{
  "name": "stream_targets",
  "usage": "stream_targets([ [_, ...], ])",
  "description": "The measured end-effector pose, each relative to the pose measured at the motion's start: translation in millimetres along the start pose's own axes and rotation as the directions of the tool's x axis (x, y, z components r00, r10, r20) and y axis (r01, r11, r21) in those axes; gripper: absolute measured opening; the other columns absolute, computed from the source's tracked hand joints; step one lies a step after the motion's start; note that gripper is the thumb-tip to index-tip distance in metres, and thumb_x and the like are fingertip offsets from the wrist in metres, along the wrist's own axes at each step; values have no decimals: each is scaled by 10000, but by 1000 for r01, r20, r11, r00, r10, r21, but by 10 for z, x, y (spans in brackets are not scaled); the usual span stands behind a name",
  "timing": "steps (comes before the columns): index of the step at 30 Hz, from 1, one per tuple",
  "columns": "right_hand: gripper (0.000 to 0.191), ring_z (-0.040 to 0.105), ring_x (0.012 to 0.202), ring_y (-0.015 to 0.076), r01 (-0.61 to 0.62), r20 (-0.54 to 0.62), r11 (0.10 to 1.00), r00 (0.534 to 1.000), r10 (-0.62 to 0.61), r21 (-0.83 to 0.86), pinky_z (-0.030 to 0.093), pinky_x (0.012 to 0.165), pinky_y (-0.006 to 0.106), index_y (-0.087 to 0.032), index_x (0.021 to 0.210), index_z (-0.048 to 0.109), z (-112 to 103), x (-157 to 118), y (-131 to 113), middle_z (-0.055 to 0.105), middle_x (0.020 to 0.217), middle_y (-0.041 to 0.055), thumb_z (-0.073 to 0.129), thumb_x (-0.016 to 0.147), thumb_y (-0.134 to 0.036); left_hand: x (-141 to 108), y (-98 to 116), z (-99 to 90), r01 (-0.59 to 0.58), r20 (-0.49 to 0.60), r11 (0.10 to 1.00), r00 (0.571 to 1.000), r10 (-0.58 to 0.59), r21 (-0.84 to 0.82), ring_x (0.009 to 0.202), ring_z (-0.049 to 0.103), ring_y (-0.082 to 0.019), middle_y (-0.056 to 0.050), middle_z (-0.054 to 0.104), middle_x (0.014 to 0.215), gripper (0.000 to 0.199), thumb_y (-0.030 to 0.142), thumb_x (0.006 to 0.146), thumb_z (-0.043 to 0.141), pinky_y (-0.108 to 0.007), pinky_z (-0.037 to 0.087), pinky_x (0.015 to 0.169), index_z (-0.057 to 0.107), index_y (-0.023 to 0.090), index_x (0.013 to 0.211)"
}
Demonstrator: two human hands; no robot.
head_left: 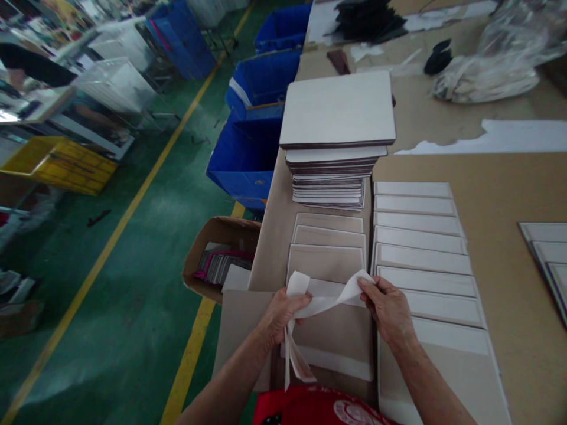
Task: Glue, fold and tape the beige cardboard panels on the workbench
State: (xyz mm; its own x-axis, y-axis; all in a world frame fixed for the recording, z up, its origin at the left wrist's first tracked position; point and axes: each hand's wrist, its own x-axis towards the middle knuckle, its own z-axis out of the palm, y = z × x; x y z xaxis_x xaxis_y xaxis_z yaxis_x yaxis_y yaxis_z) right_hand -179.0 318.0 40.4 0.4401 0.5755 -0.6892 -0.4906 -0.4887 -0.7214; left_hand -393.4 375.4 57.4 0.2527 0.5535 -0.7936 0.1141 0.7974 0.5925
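A white strip (pixel 330 302) stretches between my two hands above the beige panels. My left hand (pixel 286 310) is closed around several such strips, whose loose ends hang down below it. With thumb and fingers my right hand (pixel 390 304) pinches the strip's other end. Under the hands, overlapping beige panels (pixel 328 262) lie in a column, the nearest with a white band along its edge. To the right runs a second column of overlapping panels (pixel 423 251) with white bands along their edges.
A tall stack of panels (pixel 339 112) stands farther back. Blue bins (pixel 248 147) line the table's left side, with a cardboard box (pixel 195 277) of dark pieces nearer me. A plastic bag (pixel 491 77) lies at the back right. A person's arm (pixel 35 62) shows at far left.
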Motion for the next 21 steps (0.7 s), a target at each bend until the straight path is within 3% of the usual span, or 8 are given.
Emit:
stream_targets([
  [5,417,447,453,72,-48,145,999,988,45,17,365,431,193,-160,646,651,189,-154,-100,561,521,-44,855,520,-502,-70,29,58,28,157,999,987,-33,34,549,577,-131,-67,695,675,395,472,639,803,-210,383,478,752,102,765],
  [8,408,433,441,75,-70,215,997,975,60,37,328,408,192,-165,637,638,237,-231,-87,552,513,-46,847,549,-504,-78,10,91,45,194,999,980,-49,26,590,615,-166,-93,715,709,434,506,613,810,-255,456,573,750,98,749],
  [12,351,392,430,65,-79,314,995,948,59,52,296,402,188,-178,644,607,178,-323,-58,529,512,-57,824,639,-454,-22,-9,31,30,133,999,991,-33,26,580,608,-158,-99,711,698,471,562,693,730,-251,439,562,748,98,771],
  [16,376,407,432,75,-106,412,992,908,68,69,326,416,202,-187,634,571,145,-465,-186,530,526,-48,822,639,-467,31,94,-69,-60,-5,997,998,61,57,673,631,-165,-111,721,762,418,525,687,746,-202,340,504,737,112,751],
  [19,455,339,393,65,-52,368,998,929,40,24,260,379,197,-196,574,516,170,-555,-323,443,459,-64,796,631,-549,-32,219,-62,-148,-89,985,984,155,84,678,608,-157,-93,716,761,384,486,638,786,-205,309,497,738,129,771],
  [21,462,311,387,63,38,329,997,944,-12,-74,223,370,196,-194,570,532,196,-581,-371,407,435,-66,745,674,-591,-135,273,12,-189,-34,979,981,192,79,681,596,-167,-91,715,764,419,482,572,815,-213,310,492,744,129,786],
])
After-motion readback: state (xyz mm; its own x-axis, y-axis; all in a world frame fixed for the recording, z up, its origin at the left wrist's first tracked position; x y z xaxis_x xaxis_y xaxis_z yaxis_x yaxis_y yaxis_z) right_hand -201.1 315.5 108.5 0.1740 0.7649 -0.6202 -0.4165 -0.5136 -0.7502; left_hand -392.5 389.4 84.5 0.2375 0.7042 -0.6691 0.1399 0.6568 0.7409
